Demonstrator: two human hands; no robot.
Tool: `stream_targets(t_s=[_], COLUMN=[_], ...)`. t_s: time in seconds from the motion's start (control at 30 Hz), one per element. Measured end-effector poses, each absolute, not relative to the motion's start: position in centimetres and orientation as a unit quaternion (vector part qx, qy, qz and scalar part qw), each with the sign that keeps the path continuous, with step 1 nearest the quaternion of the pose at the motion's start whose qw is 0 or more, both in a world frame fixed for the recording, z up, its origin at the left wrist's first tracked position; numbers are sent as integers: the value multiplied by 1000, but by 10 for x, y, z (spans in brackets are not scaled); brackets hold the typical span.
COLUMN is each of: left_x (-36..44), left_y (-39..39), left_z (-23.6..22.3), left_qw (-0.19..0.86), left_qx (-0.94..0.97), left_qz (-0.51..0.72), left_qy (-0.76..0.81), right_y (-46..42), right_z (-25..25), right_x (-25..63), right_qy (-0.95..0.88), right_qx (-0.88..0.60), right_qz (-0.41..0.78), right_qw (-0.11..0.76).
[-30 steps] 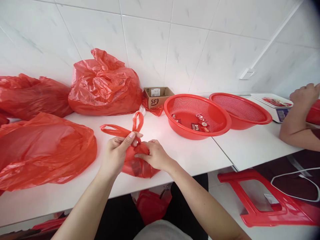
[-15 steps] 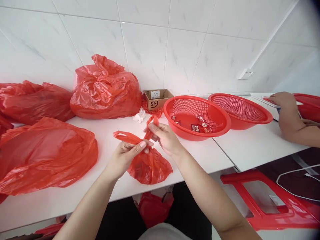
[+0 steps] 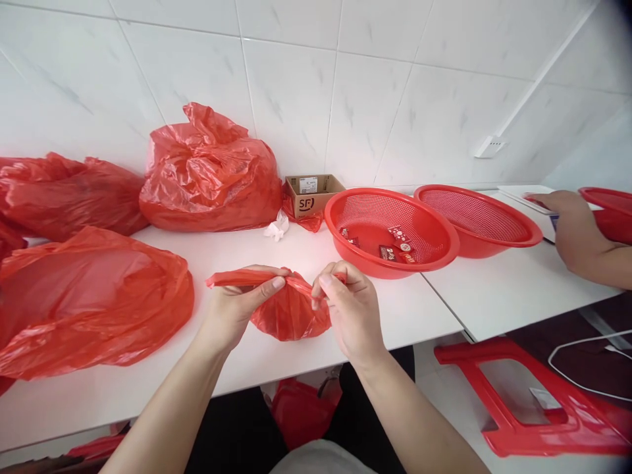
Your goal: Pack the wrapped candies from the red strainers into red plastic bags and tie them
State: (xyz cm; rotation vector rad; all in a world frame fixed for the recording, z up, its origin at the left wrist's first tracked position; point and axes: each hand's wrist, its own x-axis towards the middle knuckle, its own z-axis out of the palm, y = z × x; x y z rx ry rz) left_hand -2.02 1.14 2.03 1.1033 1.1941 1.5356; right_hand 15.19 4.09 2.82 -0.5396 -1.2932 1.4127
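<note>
Where the wall rises: white marbled tiles (image 3: 296, 99) fill the upper frame.
Table: a white tabletop (image 3: 409, 303) crosses the middle, a seam showing right of centre.
Stool: a red plastic stool (image 3: 582, 434) lies askew at lower right.
Large bags: one loose red plastic bag (image 3: 93, 303) sprawls at lower left; behind it, a bulging red bag (image 3: 212, 171) leans near the wall, its top bunched.
Baskets: a perforated red basket (image 3: 395, 268) stands right of centre, a second red basket (image 3: 474, 210) just behind it.
Co-worker: another person's forearm (image 3: 587, 243) reaches in at the right edge.
Small bag: the small red plastic bag (image 3: 289, 316) sits at lower centre, over the tabletop near its front edge. Judging by its drawn-in mouth, the gathering is done; no finished knot shows, so the fastening looks incomplete. Its contents are hidden.
Hands: apart, on either side of the bag's neck. The left hand (image 3: 247, 303) pinches the gathered plastic, a flat strip jutting leftward; the right hand (image 3: 353, 306) grips another twisted strand.
Carton: an open SF carton (image 3: 309, 204) stands behind, at centre.
Tissue: a crumpled white wad (image 3: 277, 227) lies before it.
Packets: a few small packets (image 3: 388, 253) lie in the nearer basket.
</note>
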Motion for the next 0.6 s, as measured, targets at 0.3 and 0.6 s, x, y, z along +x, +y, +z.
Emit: stream_targets(t_s=[0.3, 0.6], left_x=[-25, -12], left_y=[7, 11], left_z=[33, 8], left_qw=[370, 73], left_qx=[596, 602], left_qz=[537, 598], left_qy=[468, 524], right_y=[72, 45], right_z=[22, 13], right_x=[155, 135], right_qy=[-722, -764], right_qx=[-273, -300], right_qz=[484, 335], right_qw=[412, 463])
